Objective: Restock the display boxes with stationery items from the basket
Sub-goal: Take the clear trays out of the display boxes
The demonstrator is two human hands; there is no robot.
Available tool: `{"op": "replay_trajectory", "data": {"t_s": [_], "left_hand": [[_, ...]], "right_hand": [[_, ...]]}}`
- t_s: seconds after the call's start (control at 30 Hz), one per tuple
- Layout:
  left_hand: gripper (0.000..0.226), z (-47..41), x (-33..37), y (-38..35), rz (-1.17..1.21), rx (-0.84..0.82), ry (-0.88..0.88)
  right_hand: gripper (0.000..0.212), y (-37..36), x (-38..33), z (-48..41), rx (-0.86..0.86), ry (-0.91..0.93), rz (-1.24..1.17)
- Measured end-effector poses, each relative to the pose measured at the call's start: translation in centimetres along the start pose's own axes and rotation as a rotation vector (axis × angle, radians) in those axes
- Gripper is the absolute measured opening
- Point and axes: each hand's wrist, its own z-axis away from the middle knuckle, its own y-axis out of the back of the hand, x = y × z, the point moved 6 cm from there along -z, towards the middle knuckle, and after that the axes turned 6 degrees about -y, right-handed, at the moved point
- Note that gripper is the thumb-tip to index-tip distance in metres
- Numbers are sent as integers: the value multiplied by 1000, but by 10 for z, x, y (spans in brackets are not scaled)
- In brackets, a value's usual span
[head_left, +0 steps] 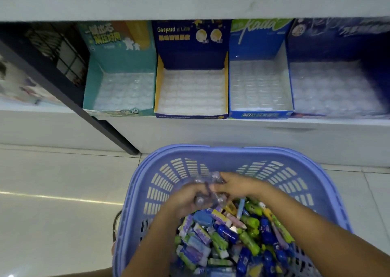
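Four display boxes [191, 59] side by side on the low shelf [211, 129], each with a bumpy clear tray [191, 93] inside and nothing in it yet. Down on the floor [52, 181], just in front, a purple basket [232, 152] heaped with small stationery items [228, 234]: blue, green, white and pink packs. Both hands inside the basket, above the heap. Curled round one end of a crinkly clear plastic piece [207, 190], the left hand [185, 201]; pinching the other end with bent fingers, the right hand [239, 184]. Hard to name the clear piece: maybe a bit of tray, maybe wrapping.

Plenty to go wrong from here. Could crush or tear the thin plastic by squeezing too hard. Could let it slip back into the heap and lose it among the packs. Could knock packs over the rim and onto the shiny floor while lifting out. Could mix up the boxes too: four look-alike trays, many kinds of packs, so easy to drop a pack in the wrong one.
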Motion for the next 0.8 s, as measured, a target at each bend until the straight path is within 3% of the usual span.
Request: {"op": "replay_trajectory", "data": {"t_s": [0.07,0.13,0.27,0.4,0.5,0.6,0.8], "left_hand": [[13,17,1,-23,90,-92,22],[17,31,8,-45,223,-131,-7],[36,62,46,-99,309,-234,-165],[29,86,104,-143,143,-183,-445],[28,100,146,-180,-8,-163,-606],[42,103,175,-221,-158,-138,-705],[32,77,198,-295,-159,-191,-697]], "right_hand": [[16,13,-9,26,-57,-36,82],[26,30,-19,50,-5,-51,170],[14,68,-51,101,261,36,301],[30,108,-80,155,553,158,389],[35,135,-90,196,686,265,243],[47,163,-83,229,738,324,-16],[50,232,-28,276,843,345,-290]]}}
